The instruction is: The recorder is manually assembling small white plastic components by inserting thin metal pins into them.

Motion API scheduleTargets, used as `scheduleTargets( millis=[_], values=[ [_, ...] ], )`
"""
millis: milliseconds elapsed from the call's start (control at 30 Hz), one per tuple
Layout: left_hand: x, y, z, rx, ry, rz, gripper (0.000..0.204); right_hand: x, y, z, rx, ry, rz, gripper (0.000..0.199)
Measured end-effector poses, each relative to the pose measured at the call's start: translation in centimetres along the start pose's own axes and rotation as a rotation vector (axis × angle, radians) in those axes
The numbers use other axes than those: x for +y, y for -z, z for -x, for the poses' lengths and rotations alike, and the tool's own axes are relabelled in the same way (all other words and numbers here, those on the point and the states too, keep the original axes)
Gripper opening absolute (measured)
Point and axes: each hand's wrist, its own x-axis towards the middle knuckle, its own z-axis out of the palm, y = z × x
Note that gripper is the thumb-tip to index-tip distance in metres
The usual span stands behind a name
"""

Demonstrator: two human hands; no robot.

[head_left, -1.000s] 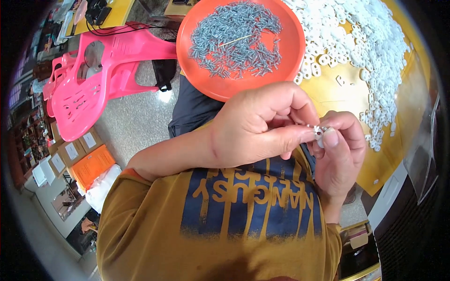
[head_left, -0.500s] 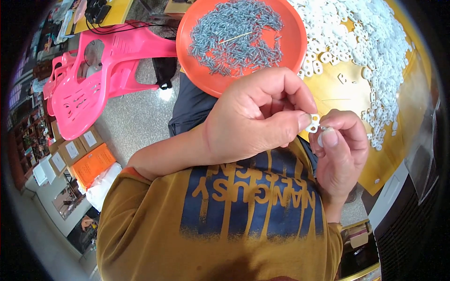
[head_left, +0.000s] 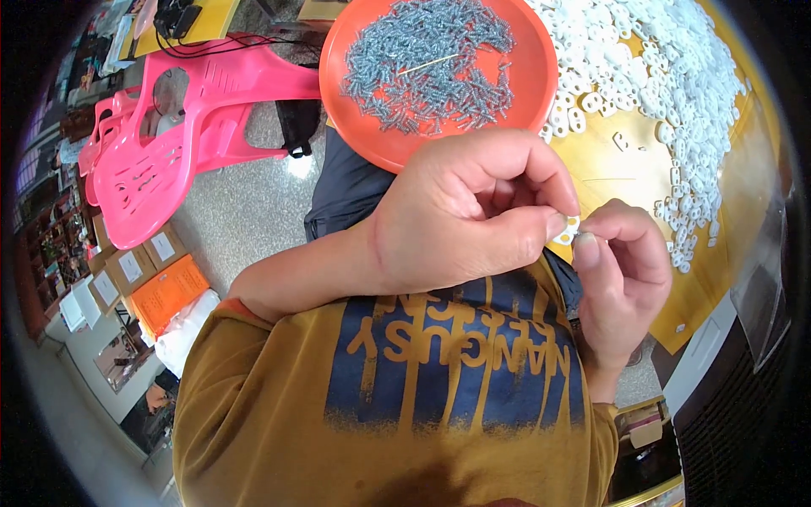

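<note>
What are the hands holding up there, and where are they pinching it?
A small white washer, pinched by its edges between the fingertips of the left hand and the right hand. Whether a screw is in it cannot be told.

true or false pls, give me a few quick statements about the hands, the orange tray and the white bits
1. The left hand and right hand pinch a small white piece between them. True.
2. The orange tray holds white rings. False: it holds grey screws.
3. The white pieces lie heaped on a yellow surface. True.
4. The pink chair stands to the person's right. False: it is to the left.
</note>
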Motion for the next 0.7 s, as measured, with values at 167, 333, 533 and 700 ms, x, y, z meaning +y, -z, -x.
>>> scheduleTargets(
  millis=[167,333,533,700],
  values=[
    [0.0,0.1,0.1,-0.027,0.033,-0.017,0.013,-0.3,0.0,0.1,0.015,-0.001,0.061,0.009],
    [-0.6,-0.1,0.2,-0.026,-0.003,0.010,0.011,-0.4,-0.1,0.0,0.002,0.029,0.153,0.007],
    [-1.3,-0.3,0.4,-0.013,-0.003,0.015,0.011,0.0,0.0,0.0,-0.002,0.005,0.148,0.003],
    [-1.0,-0.4,0.4,0.070,0.035,0.103,0.010,0.0,-0.4,0.1,0.027,-0.003,0.099,0.004]
  ],
)
